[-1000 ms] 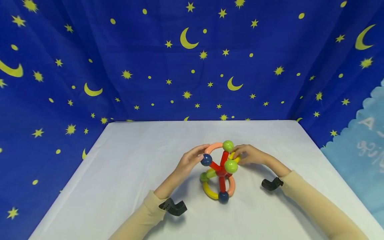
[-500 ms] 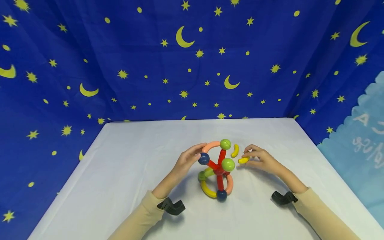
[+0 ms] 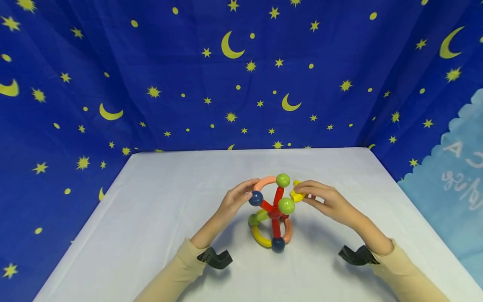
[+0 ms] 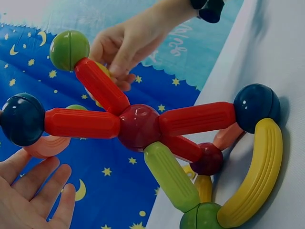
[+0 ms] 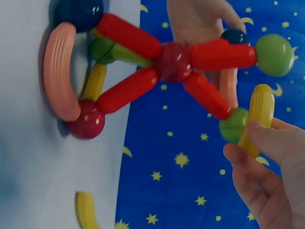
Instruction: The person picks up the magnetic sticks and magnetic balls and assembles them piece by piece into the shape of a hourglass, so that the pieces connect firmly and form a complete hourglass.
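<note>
A magnetic ball-and-stick structure (image 3: 276, 228) stands on the white table, its several red sticks meeting at a red ball (image 4: 138, 127). Yellow and salmon curved sticks join balls at its base. My left hand (image 3: 234, 200) holds its upper left side, thumb at the blue ball (image 3: 255, 198) and fingers behind the salmon curved stick (image 3: 265, 183). My right hand (image 3: 332, 202) pinches a yellow curved stick (image 5: 261, 107) between thumb and fingers. That stick is close to the upper green balls, overlapping one green ball (image 5: 233, 125) in the right wrist view.
Another yellow curved stick (image 5: 86, 211) lies loose on the white table (image 3: 181, 201), just behind the right hand's stick in the head view. A blue curtain (image 3: 203, 75) with moons and stars rises behind. A light blue panel (image 3: 453, 180) hangs at the right.
My right hand first drew right from the structure with the yellow curved stick, uncovering the loose one, then came back left toward the upper green balls. My left hand kept its place.
</note>
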`<move>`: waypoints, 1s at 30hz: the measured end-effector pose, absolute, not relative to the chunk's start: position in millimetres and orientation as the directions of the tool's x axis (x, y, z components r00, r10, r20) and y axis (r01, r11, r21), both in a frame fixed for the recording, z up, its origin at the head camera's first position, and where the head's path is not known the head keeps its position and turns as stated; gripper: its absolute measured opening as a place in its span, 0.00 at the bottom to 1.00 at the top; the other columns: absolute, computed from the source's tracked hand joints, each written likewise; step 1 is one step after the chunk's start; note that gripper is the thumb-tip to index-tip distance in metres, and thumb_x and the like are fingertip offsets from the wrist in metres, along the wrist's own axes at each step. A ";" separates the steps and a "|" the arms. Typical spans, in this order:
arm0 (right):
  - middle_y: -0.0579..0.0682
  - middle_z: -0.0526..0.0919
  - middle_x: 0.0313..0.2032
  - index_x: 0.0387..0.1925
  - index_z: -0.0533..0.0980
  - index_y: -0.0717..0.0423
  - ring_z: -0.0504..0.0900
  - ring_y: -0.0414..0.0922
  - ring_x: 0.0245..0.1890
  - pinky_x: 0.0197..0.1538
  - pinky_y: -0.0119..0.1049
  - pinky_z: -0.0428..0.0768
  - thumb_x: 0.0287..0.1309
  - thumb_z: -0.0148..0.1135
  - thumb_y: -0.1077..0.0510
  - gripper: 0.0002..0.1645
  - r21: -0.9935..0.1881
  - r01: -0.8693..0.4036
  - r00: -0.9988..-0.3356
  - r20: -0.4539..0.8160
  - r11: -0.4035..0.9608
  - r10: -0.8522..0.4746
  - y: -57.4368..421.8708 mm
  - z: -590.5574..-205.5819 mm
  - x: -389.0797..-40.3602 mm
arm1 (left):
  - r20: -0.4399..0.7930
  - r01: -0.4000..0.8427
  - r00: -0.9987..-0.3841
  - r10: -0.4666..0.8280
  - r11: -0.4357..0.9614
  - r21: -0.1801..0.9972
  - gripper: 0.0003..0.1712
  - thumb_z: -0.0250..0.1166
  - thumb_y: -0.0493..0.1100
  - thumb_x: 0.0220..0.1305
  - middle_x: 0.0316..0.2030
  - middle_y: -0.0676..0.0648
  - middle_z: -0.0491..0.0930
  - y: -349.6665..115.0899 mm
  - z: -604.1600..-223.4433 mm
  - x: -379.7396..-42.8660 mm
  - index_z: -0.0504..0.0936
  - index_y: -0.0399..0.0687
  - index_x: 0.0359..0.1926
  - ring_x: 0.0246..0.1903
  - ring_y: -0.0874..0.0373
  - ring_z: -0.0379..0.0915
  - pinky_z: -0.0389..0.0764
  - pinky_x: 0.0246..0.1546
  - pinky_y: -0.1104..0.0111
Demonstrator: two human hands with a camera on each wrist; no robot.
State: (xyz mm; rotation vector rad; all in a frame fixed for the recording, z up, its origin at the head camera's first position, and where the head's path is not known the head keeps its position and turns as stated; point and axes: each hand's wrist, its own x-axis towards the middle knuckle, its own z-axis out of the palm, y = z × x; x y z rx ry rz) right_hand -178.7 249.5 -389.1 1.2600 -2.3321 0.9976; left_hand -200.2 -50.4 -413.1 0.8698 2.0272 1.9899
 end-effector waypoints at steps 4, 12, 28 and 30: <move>0.55 0.80 0.50 0.51 0.77 0.61 0.71 0.31 0.60 0.56 0.19 0.73 0.41 0.63 0.82 0.32 -0.431 -0.841 -0.536 0.580 0.326 -0.614 247.3 -385.8 -173.5 | 0.275 0.284 -0.812 0.515 -0.064 0.957 0.28 0.48 0.40 0.68 0.65 0.33 0.66 -49.9 -412.6 -200.3 0.64 0.32 0.66 0.65 0.39 0.61 0.65 0.64 0.49; 0.39 0.79 0.54 0.51 0.77 0.64 0.75 0.34 0.57 0.50 0.24 0.78 0.50 0.58 0.80 0.25 -0.643 -0.736 -0.632 0.541 0.211 -0.555 247.0 -384.0 -170.6 | 0.266 0.284 -0.821 0.506 -0.044 0.958 0.27 0.48 0.40 0.68 0.64 0.34 0.67 -50.8 -411.0 -199.2 0.64 0.34 0.66 0.64 0.41 0.63 0.68 0.63 0.55; 0.38 0.77 0.53 0.56 0.71 0.53 0.83 0.35 0.34 0.41 0.29 0.81 0.64 0.53 0.66 0.19 -0.974 -0.225 -0.950 0.220 0.000 -0.223 219.7 -384.3 -163.6 | 0.285 0.295 -0.809 0.515 -0.065 0.953 0.28 0.47 0.40 0.68 0.65 0.33 0.65 -50.4 -412.3 -198.9 0.63 0.32 0.66 0.65 0.40 0.61 0.67 0.64 0.54; 0.38 0.77 0.53 0.55 0.72 0.51 0.83 0.35 0.35 0.41 0.28 0.81 0.65 0.53 0.66 0.19 -0.977 -0.211 -0.951 0.209 -0.016 -0.227 219.1 -383.9 -162.9 | 0.288 0.300 -0.807 0.515 -0.062 0.952 0.28 0.47 0.40 0.68 0.65 0.32 0.65 -50.3 -412.3 -198.9 0.63 0.32 0.66 0.65 0.40 0.61 0.67 0.64 0.57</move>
